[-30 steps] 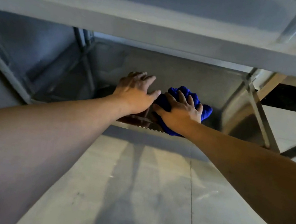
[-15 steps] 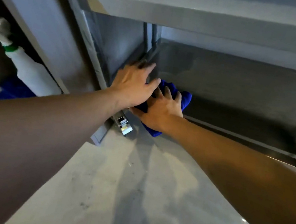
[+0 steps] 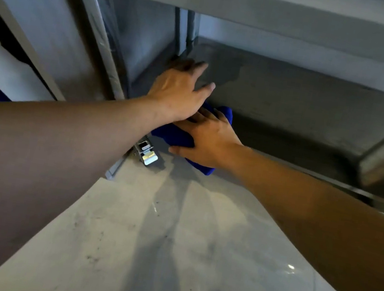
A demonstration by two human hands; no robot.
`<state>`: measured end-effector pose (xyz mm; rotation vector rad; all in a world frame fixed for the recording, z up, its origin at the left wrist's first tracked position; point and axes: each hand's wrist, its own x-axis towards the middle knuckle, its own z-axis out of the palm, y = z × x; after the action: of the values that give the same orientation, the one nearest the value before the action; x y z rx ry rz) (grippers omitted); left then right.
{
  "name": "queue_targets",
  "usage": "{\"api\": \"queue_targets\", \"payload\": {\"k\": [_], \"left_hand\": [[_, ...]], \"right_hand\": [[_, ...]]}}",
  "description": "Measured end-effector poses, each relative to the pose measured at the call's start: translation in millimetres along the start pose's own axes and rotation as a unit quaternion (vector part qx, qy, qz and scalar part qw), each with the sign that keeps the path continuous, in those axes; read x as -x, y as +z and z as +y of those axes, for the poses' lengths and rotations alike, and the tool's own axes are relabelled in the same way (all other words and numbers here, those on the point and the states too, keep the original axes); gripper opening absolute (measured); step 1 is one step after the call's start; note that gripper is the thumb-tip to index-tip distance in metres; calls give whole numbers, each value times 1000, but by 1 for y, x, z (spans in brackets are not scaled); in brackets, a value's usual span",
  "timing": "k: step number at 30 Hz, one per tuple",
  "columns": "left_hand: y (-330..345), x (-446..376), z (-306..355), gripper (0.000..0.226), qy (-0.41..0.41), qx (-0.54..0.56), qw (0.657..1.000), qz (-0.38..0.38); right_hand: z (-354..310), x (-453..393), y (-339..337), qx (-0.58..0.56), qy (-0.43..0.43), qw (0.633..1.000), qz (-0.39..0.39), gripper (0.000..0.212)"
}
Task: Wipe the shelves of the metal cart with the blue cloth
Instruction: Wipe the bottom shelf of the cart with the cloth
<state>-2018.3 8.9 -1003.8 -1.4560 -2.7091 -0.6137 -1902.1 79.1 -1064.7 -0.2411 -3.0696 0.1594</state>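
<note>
The right hand (image 3: 208, 140) presses down on the bunched blue cloth (image 3: 174, 136), fingers curled over it, at the front left corner of the metal cart's bottom shelf (image 3: 305, 105). The left hand (image 3: 178, 92) lies flat with straight fingers, holding nothing, overlapping the right and reaching toward the corner post (image 3: 182, 33). The wiping of this lowest shelf looks under way. Next, the cloth probably needs sweeping rightward and toward the back across the duller, dry-looking metal. A white spray bottle (image 3: 2, 67) stands far left.
</note>
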Motion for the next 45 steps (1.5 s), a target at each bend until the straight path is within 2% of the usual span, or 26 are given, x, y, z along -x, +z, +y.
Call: {"api": "queue_targets", "payload": {"k": [5, 10, 14, 16, 19, 23, 28, 30, 33, 36, 41, 45], "left_hand": [[20, -7, 48, 63, 34, 38, 998, -34], [39, -20, 92, 65, 47, 50, 997, -30], [55, -19, 118, 64, 54, 68, 996, -32], [61, -13, 125, 63, 51, 74, 995, -43], [69, -3, 128, 64, 42, 79, 994, -67], [67, 11, 121, 63, 20, 64, 994, -91], [46, 34, 116, 62, -75, 99, 987, -101], [33, 47, 117, 61, -66, 99, 987, -108], [7, 70, 116, 60, -50, 73, 987, -137], [-33, 92, 119, 59, -71, 79, 981, -163], [-113, 101, 125, 58, -105, 86, 976, -172], [-175, 101, 139, 58, -108, 48, 976, -180]], "right_hand": [[47, 54, -15, -27, 32, 999, -4, 71], [104, 104, -24, -52, 140, 989, 8, 71], [162, 134, -26, -43, 272, 961, 20, 72], [183, 144, -25, -37, 340, 938, 56, 68], [192, 145, -22, -17, 387, 918, 85, 64], [176, 138, -25, -8, 410, 908, 87, 56], [132, 143, -27, -33, 403, 913, 60, 56], [109, 147, -29, -32, 395, 916, 63, 51], [70, 156, -42, -74, 367, 927, 8, 45], [30, 170, -73, -119, 357, 926, -31, 42], [-19, 175, -142, -124, 351, 925, -79, 41], [-45, 164, -209, -133, 347, 924, -91, 40]]}}
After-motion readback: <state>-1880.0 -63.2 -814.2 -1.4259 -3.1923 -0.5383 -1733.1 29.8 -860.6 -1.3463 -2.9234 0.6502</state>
